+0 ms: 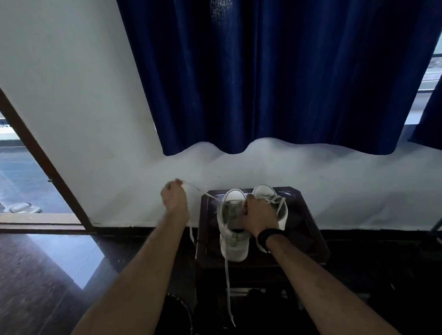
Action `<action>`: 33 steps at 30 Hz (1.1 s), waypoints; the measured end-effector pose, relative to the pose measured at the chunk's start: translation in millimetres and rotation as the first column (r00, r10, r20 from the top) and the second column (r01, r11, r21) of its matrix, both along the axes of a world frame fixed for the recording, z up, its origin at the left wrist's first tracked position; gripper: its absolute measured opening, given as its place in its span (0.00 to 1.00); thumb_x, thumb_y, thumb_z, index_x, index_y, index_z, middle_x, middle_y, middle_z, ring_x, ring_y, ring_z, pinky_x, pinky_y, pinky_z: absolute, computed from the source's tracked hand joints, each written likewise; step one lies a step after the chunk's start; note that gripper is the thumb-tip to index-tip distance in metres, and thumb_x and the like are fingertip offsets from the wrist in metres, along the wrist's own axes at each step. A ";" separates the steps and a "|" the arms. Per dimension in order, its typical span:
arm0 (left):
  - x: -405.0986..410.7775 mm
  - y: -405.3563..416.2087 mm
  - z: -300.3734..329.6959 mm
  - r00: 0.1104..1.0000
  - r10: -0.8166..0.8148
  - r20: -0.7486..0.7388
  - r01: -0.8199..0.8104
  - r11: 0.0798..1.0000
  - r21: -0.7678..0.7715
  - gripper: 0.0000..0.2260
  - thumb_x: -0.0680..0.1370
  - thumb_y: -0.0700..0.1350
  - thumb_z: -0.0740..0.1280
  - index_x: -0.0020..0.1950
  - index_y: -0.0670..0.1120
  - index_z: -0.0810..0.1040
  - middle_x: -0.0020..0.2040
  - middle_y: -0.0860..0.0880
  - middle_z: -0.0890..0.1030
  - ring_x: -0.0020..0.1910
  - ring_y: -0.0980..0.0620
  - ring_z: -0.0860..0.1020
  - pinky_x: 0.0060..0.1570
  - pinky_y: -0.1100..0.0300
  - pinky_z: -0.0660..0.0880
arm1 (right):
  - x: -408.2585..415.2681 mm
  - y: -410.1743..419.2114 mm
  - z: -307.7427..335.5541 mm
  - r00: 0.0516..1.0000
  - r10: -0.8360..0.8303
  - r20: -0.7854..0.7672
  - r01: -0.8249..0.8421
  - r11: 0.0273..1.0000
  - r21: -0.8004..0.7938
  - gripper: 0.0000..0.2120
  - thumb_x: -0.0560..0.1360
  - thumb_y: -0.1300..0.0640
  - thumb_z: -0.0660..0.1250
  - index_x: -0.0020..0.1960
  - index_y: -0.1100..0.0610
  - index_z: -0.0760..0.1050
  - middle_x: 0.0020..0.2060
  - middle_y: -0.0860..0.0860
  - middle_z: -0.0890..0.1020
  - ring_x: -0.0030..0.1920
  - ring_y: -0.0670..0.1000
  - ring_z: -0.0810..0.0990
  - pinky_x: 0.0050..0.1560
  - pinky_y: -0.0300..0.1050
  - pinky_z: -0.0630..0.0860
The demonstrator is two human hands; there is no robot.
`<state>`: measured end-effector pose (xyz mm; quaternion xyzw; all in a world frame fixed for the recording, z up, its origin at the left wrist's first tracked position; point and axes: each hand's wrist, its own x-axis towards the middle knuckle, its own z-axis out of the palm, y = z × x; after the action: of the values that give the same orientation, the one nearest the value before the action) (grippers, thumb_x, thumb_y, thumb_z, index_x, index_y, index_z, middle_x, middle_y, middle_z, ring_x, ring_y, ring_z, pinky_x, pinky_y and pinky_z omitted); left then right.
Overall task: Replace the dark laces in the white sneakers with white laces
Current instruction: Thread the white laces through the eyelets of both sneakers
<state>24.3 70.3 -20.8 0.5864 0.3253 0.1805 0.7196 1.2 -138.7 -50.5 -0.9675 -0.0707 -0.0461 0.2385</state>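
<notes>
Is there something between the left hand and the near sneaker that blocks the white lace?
Nothing visible does. The white lace runs free through the air from the left hand to the near sneaker, which the right hand holds.

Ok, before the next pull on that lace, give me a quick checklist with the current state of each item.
1. Left hand pinches the white lace: ok.
2. Right hand steadies the near sneaker: ok.
3. Lace runs taut from hand to sneaker: ok.
4. Sneakers sit on the dark stool: ok.
5. Which eyelet the lace leaves: cannot tell.
6. Loose lace end clear of snags: cannot tell.
</notes>
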 end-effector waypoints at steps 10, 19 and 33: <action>-24.9 -15.3 -33.4 0.839 -0.196 -0.509 0.518 0.576 0.633 0.18 0.78 0.44 0.61 0.67 0.44 0.76 0.62 0.46 0.79 0.60 0.44 0.77 0.64 0.54 0.73 | 2.6 -4.9 -10.0 0.997 -0.030 0.070 0.029 1.000 0.010 0.13 0.69 0.56 0.63 0.53 0.57 0.72 0.47 0.59 0.80 0.48 0.61 0.80 0.45 0.49 0.76; -2.9 -43.0 -55.8 0.764 -0.465 -0.447 0.640 0.460 0.615 0.11 0.80 0.42 0.61 0.55 0.43 0.83 0.56 0.42 0.83 0.57 0.43 0.79 0.50 0.59 0.72 | 6.4 -11.5 -18.2 0.987 -0.039 0.156 0.039 0.999 0.005 0.13 0.74 0.45 0.63 0.50 0.53 0.74 0.43 0.53 0.82 0.46 0.57 0.81 0.43 0.48 0.76; -28.0 -60.1 -45.9 0.939 -0.104 -0.328 0.320 0.616 0.720 0.10 0.76 0.47 0.66 0.54 0.52 0.85 0.50 0.45 0.85 0.52 0.42 0.82 0.48 0.55 0.77 | -13.2 -51.8 -28.7 0.972 0.016 0.235 0.002 0.997 -0.077 0.14 0.69 0.63 0.68 0.55 0.61 0.75 0.64 0.61 0.69 0.60 0.65 0.73 0.39 0.55 0.79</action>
<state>-3.6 10.2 -66.7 0.8869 0.2355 0.1372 0.3730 -12.1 -190.5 -79.2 -0.9633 -0.1037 -0.1568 0.1915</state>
